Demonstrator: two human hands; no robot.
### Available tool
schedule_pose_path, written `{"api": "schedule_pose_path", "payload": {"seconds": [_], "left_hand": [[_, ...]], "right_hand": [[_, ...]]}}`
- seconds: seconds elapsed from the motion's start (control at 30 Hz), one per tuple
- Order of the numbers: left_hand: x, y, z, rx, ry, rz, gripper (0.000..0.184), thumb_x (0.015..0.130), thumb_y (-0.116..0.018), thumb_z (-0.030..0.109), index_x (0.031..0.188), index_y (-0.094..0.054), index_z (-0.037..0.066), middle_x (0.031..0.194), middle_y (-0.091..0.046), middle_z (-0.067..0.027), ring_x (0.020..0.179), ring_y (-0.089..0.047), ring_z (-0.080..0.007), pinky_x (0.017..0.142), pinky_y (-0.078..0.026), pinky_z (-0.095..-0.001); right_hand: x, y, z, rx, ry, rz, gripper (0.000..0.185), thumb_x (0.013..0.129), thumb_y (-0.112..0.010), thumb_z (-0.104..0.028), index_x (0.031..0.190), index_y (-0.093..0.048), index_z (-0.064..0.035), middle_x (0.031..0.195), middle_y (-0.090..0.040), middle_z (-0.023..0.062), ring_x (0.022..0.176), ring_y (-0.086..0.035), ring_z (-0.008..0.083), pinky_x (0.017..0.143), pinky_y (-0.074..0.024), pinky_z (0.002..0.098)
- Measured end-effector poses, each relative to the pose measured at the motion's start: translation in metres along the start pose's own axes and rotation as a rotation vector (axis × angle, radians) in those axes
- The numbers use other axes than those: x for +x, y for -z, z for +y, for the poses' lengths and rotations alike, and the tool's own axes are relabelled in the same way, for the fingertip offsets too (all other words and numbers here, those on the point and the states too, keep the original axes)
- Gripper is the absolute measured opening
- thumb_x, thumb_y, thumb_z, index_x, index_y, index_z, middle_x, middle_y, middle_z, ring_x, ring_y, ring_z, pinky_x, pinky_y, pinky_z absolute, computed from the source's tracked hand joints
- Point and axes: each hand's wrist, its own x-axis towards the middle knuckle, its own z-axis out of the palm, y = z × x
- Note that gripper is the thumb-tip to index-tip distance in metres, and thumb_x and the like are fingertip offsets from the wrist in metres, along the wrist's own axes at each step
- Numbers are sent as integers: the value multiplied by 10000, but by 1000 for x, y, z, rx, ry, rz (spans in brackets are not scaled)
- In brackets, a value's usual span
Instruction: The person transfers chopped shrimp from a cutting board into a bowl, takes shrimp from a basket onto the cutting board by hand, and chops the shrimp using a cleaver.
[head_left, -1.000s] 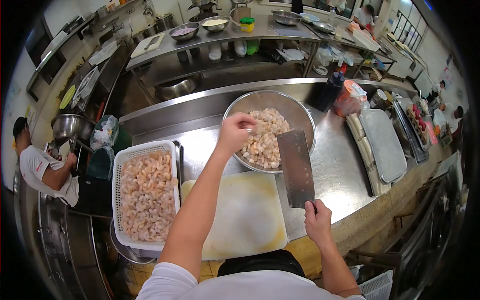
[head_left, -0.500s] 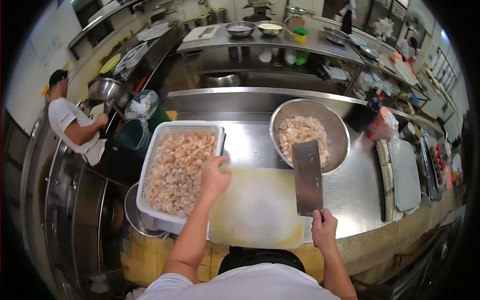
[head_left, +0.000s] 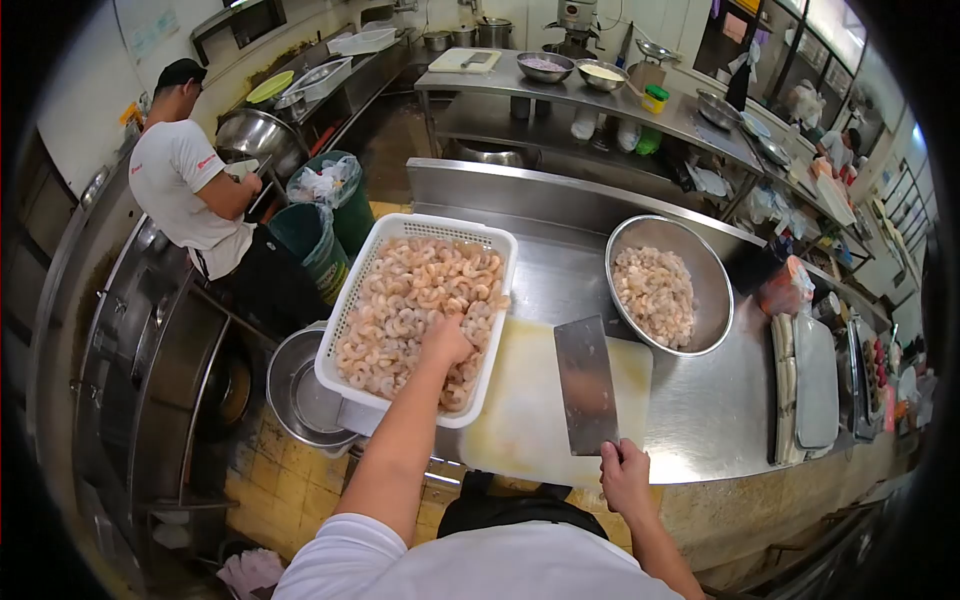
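My left hand [head_left: 447, 342] reaches into the white perforated basket [head_left: 331, 345], its fingers curled down among peeled shrimp [head_left: 405, 285]; the fingertips are hidden. In my right hand [head_left: 626, 478] is the handle of a cleaver [head_left: 586, 385]. Its broad blade points away from me over the right half of the pale, yellow-stained cutting board [head_left: 515, 400], which carries nothing. Behind the board to the right, a steel bowl [head_left: 712, 290] holds a heap of cut shrimp pieces [head_left: 655, 295].
At the left, a co-worker [head_left: 190, 190] in a white shirt faces a counter, near green bins [head_left: 345, 215]. A steel pot [head_left: 300, 395] stands below the basket's left side. Covered trays [head_left: 815, 380] lie at the right. A back table [head_left: 640, 105] carries bowls.
My left hand has moved from above the board's left edge into the shrimp basket. The cleaver stays in my right hand over the board. The camera view has shifted left.
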Motion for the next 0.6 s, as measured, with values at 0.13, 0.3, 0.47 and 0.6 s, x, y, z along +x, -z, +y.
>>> {"api": "schedule_pose_path", "payload": {"seconds": [0.13, 0.3, 0.47, 0.6], "left_hand": [[-7, -1, -8, -167, -39, 42, 734, 784, -842, 268, 1469, -621, 127, 1345, -662, -220, 1286, -634, -393, 1113, -516, -436], [-1, -5, -22, -797, 144, -224, 401, 849, -765, 151, 1239, -725, 69, 1048, -752, -139, 1009, -729, -267, 843, -614, -392], [5, -14, -41, -1402, 39, -514, 145, 848, -687, 56, 983, -704, 108, 886, -700, -38, 728, -671, -157, 549, -570, -341], [-19, 14, -18, -1563, 144, -524, 139, 851, -693, 89, 983, -677, 128, 859, -669, -11, 624, -624, -156, 437, -482, -333]], "right_hand": [[-15, -8, 1, 20, -23, 44, 310, 1059, -646, -181, 871, -639, 66, 673, -652, 133, 610, -609, 183, 587, -487, 379], [-23, -9, 14, 53, -32, 89, 309, 1067, -635, -183, 870, -624, 54, 668, -644, 116, 589, -596, 163, 564, -484, 367], [-21, -4, 16, 198, -125, 75, 290, 1073, -630, -186, 886, -623, 35, 662, -623, 80, 568, -585, 131, 514, -472, 338], [-10, 7, 23, 199, -95, 55, 286, 1076, -621, -202, 867, -584, -10, 660, -583, 41, 508, -567, 124, 461, -476, 312]]}}
